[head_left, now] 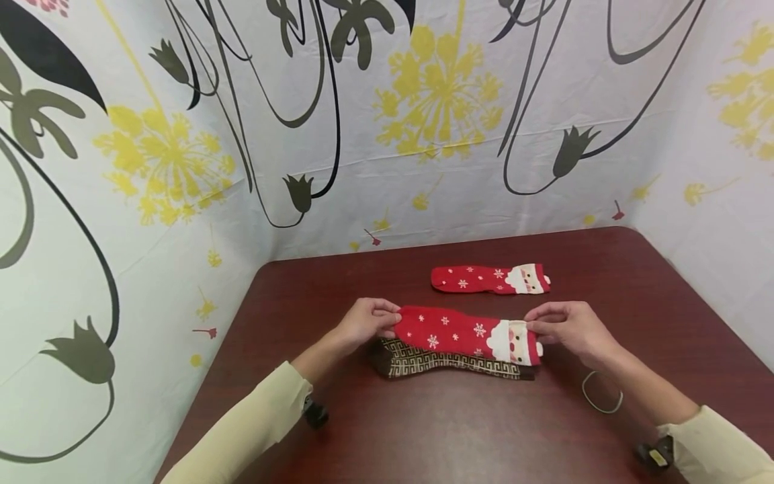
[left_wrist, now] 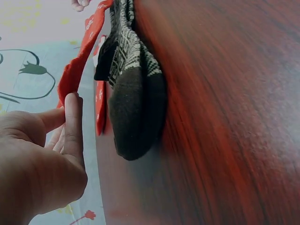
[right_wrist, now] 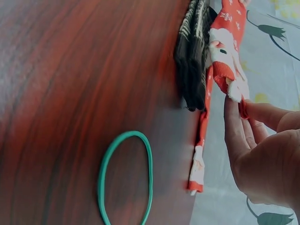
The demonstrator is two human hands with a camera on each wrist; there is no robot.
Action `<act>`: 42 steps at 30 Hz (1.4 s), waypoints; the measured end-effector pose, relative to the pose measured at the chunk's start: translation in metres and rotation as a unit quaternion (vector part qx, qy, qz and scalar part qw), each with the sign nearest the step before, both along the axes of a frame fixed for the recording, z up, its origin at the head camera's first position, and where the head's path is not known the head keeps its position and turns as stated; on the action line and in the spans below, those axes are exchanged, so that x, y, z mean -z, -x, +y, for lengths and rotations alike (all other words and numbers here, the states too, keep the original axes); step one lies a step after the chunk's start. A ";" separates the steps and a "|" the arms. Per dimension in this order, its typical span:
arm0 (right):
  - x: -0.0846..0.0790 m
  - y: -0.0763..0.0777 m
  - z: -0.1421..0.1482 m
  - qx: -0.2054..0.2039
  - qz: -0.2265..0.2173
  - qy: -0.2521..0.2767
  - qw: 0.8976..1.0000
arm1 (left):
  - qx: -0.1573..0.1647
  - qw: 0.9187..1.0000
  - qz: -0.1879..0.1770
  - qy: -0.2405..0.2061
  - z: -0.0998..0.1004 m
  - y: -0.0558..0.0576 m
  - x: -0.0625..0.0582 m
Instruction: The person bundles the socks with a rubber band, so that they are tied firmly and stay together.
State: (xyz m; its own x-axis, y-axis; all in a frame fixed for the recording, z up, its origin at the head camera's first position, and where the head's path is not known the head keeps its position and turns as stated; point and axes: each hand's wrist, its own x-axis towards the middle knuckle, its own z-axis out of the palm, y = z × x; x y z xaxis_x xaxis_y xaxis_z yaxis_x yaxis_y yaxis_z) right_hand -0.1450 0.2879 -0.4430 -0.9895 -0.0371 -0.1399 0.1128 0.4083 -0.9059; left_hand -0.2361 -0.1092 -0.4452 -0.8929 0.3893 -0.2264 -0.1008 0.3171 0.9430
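A red Santa sock (head_left: pixel 447 333) with white snowflakes is stretched between both hands, raised off the table. My left hand (head_left: pixel 365 319) pinches its toe end between thumb and fingers. At the cuff, beside the Santa face, my right hand (head_left: pixel 571 327) pinches the other end. Behind and below it in the wrist views lie brown patterned socks (left_wrist: pixel 136 98), one against the other, with dark toes; the head view shows them partly covered by the red sock. A second red Santa sock (head_left: pixel 478 279) lies flat farther back on the table.
A green elastic band (right_wrist: pixel 102 173) lies on the dark red wooden table (head_left: pixel 459 423), near my right forearm. Walls of white cloth with printed flowers (head_left: pixel 444 94) stand along the table's back and sides. Small black devices sit at both wrists.
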 end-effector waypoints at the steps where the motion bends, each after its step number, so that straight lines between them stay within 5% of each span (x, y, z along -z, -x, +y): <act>1: 0.000 0.000 0.000 -0.002 -0.004 0.001 1.000 | 0.003 1.000 -0.001 0.003 -0.001 -0.001 0.000; 10: 0.008 -0.001 -0.003 -0.012 -0.016 -0.002 1.000 | 0.024 0.999 -0.018 0.027 -0.006 0.000 0.008; 24: 0.011 0.001 -0.008 -0.013 0.010 -0.092 0.996 | 0.057 0.996 -0.015 0.070 -0.010 -0.002 0.012; 42: 0.018 0.003 -0.009 -0.011 0.038 -0.151 0.988 | 0.055 0.988 0.082 0.115 -0.004 -0.005 0.009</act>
